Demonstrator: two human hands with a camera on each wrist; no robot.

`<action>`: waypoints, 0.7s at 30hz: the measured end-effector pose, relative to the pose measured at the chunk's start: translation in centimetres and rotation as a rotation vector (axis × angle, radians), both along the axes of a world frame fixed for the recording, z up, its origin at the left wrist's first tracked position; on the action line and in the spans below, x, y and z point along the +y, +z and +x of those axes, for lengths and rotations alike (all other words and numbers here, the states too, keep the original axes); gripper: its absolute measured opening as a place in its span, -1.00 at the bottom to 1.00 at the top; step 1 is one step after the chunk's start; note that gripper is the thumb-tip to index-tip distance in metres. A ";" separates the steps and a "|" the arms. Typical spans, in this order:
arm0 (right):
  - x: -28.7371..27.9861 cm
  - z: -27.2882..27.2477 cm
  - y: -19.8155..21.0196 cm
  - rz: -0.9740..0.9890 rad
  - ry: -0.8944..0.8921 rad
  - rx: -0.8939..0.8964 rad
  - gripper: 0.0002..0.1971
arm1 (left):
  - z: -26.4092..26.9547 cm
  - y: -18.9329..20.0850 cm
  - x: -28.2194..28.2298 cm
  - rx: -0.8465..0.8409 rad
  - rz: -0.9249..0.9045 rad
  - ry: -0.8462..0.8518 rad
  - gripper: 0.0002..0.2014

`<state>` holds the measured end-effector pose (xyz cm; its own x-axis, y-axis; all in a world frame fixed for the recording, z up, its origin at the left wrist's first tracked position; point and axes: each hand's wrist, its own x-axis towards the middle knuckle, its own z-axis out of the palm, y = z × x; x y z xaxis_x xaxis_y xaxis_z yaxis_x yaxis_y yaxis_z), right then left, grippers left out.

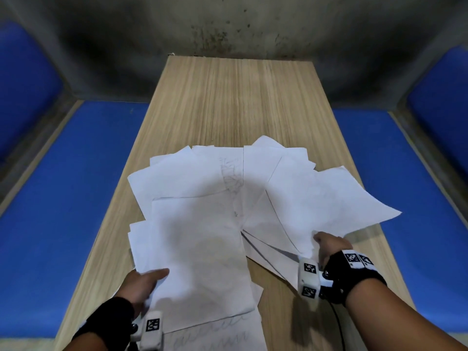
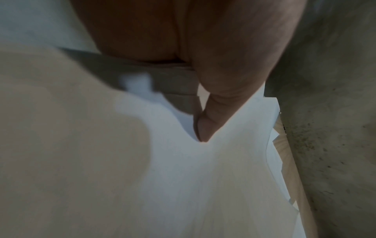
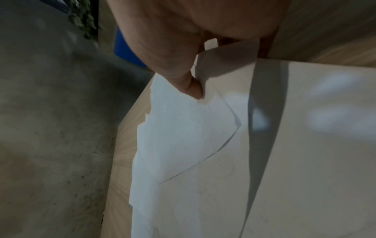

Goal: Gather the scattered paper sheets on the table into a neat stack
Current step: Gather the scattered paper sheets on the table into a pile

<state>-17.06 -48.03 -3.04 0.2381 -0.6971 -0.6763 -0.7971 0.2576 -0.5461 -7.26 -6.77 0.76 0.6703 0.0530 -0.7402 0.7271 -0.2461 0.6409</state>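
Fanning out across the near half of the wooden table [image 1: 228, 97], the paper sheets [image 1: 202, 198] overlap loosely, their corners pointing every way, so nothing is squared up yet. The left hand [image 1: 141, 285] has its thumb laid flat on top of the nearest sheet and its fingers tucked out of sight beneath the edge, a pinch that seems meant to anchor the left side of the pile. The right hand [image 1: 329, 247] pinches the near corner of the rightmost sheet, which lifts clear of the table and curls upward, probably so it can be swung inward over the others. One more sheet with scribbled writing [image 1: 217, 335] lies closest to the person, partly under the pile. The tabletop is pale wood grain, butted against a stained grey wall [image 1: 228, 26], with blue padded benches [image 1: 76, 173] running along both sides.
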 end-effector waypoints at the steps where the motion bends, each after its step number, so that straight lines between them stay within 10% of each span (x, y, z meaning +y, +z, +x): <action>1: 0.2 0.2 -0.2 0.021 -0.004 -0.007 -0.47 | 0.0 0.0 -0.2 0.000 -0.032 0.009 -0.86; 11: 4.2 0.8 9.3 -0.352 0.103 -0.542 -0.74 | -0.4 -0.3 0.0 -0.050 -0.067 0.023 -0.82; 16: 6.7 -0.4 17.6 -0.139 0.250 -0.895 -0.74 | -0.2 -0.7 -0.1 -0.055 -0.027 -0.065 -0.94; 21: 9.2 -1.0 15.0 0.078 0.365 -0.811 -0.68 | 0.3 -0.2 -0.5 0.029 -0.085 -0.118 -0.87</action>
<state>-18.03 -38.81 11.97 0.8621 -0.4434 -0.2454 -0.2127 0.1230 -0.9693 -6.99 -7.23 0.56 0.6468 -0.0885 -0.7575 0.7147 -0.2763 0.6426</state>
